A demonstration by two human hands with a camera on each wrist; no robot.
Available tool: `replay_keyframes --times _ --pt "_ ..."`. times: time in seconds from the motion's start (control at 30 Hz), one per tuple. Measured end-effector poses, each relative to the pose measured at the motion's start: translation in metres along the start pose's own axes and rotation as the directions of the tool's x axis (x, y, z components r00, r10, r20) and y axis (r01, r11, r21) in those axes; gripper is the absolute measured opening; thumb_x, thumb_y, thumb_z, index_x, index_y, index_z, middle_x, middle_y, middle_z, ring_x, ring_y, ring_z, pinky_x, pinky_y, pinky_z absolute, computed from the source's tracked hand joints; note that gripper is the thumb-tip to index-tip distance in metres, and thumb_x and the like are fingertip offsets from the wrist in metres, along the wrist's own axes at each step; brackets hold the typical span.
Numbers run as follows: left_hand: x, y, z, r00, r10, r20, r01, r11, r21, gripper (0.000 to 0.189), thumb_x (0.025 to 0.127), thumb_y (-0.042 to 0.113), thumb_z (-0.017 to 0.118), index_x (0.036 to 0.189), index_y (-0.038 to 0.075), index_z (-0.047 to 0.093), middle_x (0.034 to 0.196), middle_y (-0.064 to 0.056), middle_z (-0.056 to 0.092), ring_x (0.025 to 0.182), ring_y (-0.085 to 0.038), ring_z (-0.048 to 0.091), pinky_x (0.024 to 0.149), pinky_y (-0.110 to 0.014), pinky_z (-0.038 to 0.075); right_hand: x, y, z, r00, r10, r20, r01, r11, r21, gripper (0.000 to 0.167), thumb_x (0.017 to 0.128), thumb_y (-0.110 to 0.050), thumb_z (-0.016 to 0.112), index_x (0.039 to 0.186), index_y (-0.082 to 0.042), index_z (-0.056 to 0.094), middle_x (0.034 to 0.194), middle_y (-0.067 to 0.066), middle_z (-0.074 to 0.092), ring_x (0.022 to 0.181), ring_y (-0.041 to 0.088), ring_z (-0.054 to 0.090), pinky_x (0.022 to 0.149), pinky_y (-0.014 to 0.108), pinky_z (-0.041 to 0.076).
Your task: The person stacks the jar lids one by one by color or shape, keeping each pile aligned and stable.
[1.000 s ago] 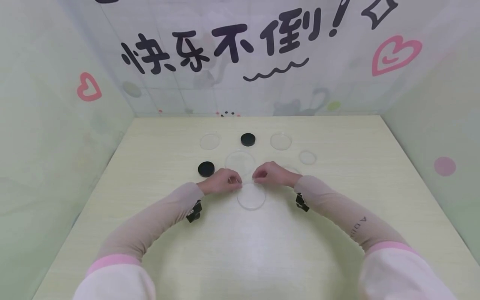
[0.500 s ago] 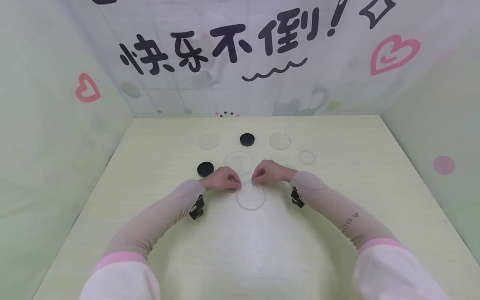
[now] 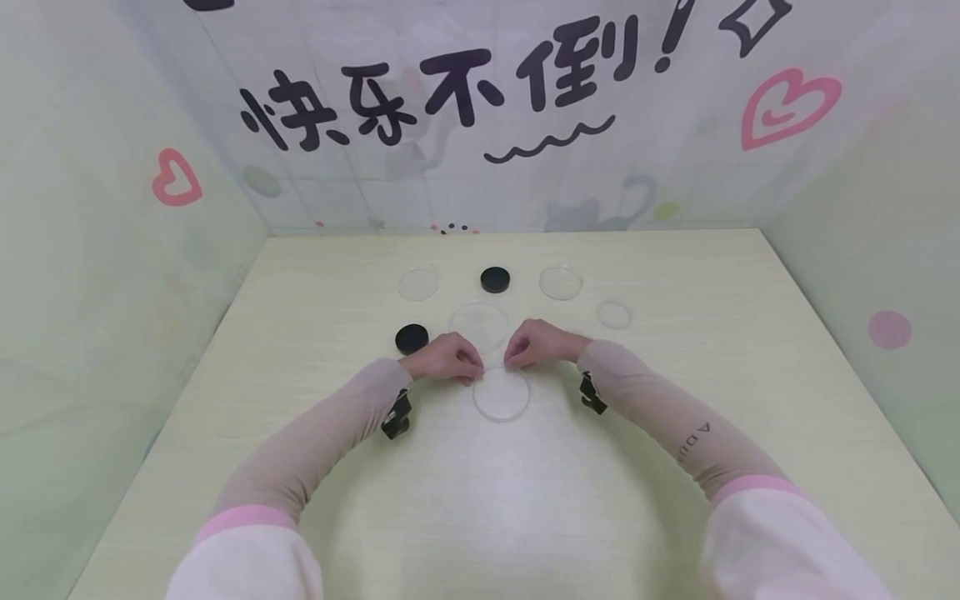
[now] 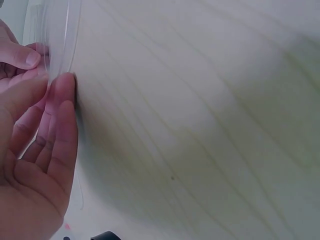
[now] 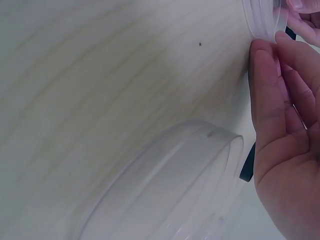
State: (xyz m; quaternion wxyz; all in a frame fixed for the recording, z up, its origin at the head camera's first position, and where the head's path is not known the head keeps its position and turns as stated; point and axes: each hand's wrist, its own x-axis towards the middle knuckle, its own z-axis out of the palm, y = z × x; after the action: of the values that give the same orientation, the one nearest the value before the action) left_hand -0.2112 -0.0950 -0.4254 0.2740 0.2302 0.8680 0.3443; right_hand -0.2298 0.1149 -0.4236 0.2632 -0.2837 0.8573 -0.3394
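A clear, round petri dish (image 3: 501,395) lies on the table in front of the person, between the two hands. My left hand (image 3: 447,358) pinches its far-left rim between thumb and fingers. On the far-right rim, the thumb and fingers of my right hand (image 3: 546,343) do the same. Close up in the left wrist view, the dish wall (image 4: 62,35) stands between the left thumb and fingertips. The right wrist view shows the held dish (image 5: 262,20) at the fingertips of that hand. Just beyond both hands rests a larger clear dish (image 3: 478,323).
Black round discs lie at the back (image 3: 495,279) and beside the left hand (image 3: 412,338). More clear dishes sit at back left (image 3: 417,284), back right (image 3: 560,282) and right (image 3: 615,315). Another clear dish (image 5: 170,180) is near the right wrist. Printed walls enclose the table.
Both hands stay at the dish's rim, and the dish keeps its place. The right forearm has shifted slightly inward, and the left wrist has turned a little.
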Motion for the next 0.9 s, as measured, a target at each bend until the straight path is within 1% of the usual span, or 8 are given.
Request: replay_keyframes --times 0.17,0.27,0.37,0.53,0.73,0.9 --pt "0.001 0.0 0.002 1.0 0.019 0.002 -0.019 1.0 -0.01 0.01 0.08 0.009 0.064 0.086 0.001 0.067 0.069 -0.004 0.066 0.061 -0.009 0.06 0.059 -0.02 0.047 -0.001 0.003 0.001 1.0 -0.01 0.007 0.01 1.0 0.004 0.01 0.077 -0.006 0.066 0.085 -0.002 0.069 0.074 0.003 0.067 0.061 0.005 0.056 0.059 0.02 0.047" --pt "0.0 0.002 0.003 1.0 0.02 0.0 -0.02 1.0 -0.016 0.011 0.079 0.007 0.064 0.087 -0.001 0.067 0.07 -0.005 0.066 0.061 -0.01 0.061 0.06 -0.02 0.048 -0.003 0.004 0.001 1.0 -0.013 0.006 0.013 1.0 0.004 0.01 0.076 -0.005 0.066 0.085 -0.001 0.069 0.074 0.003 0.067 0.062 0.006 0.057 0.06 0.02 0.047" --pt "-0.001 0.004 0.002 1.0 0.021 -0.003 -0.021 1.0 0.0 0.011 0.078 0.006 0.065 0.087 -0.001 0.066 0.07 -0.005 0.066 0.061 -0.01 0.061 0.059 -0.02 0.048 -0.004 0.005 0.001 1.0 -0.011 0.004 0.011 1.0 0.001 0.011 0.075 -0.004 0.066 0.085 -0.001 0.069 0.075 0.004 0.067 0.063 0.006 0.057 0.061 0.02 0.047" --pt "-0.002 0.004 0.002 1.0 0.005 0.003 -0.005 1.0 0.023 0.012 0.077 0.006 0.065 0.088 0.001 0.066 0.069 -0.003 0.066 0.061 -0.009 0.06 0.059 -0.019 0.046 -0.007 0.006 0.001 1.0 0.002 0.006 -0.002 1.0 0.005 0.012 0.074 -0.004 0.067 0.085 -0.002 0.069 0.076 0.004 0.067 0.066 0.007 0.058 0.063 0.02 0.047" --pt "-0.003 0.002 0.003 1.0 -0.021 0.009 0.021 1.0 0.007 0.016 0.075 0.006 0.065 0.09 0.002 0.066 0.07 -0.002 0.065 0.062 -0.008 0.059 0.06 -0.02 0.046 -0.01 0.003 0.001 0.999 0.036 0.011 -0.036 0.999 0.006 0.011 0.075 -0.005 0.068 0.085 -0.001 0.068 0.074 0.004 0.067 0.064 0.007 0.058 0.062 0.02 0.047" --pt "-0.006 0.003 0.002 1.0 -0.028 0.015 0.028 1.0 -0.006 0.017 0.077 0.005 0.064 0.093 0.002 0.065 0.068 -0.002 0.064 0.061 -0.008 0.058 0.059 -0.02 0.045 -0.014 -0.002 0.002 0.999 0.051 0.005 -0.051 0.998 0.029 0.01 0.076 -0.003 0.066 0.084 0.002 0.068 0.071 0.006 0.066 0.06 0.008 0.059 0.059 0.021 0.048"
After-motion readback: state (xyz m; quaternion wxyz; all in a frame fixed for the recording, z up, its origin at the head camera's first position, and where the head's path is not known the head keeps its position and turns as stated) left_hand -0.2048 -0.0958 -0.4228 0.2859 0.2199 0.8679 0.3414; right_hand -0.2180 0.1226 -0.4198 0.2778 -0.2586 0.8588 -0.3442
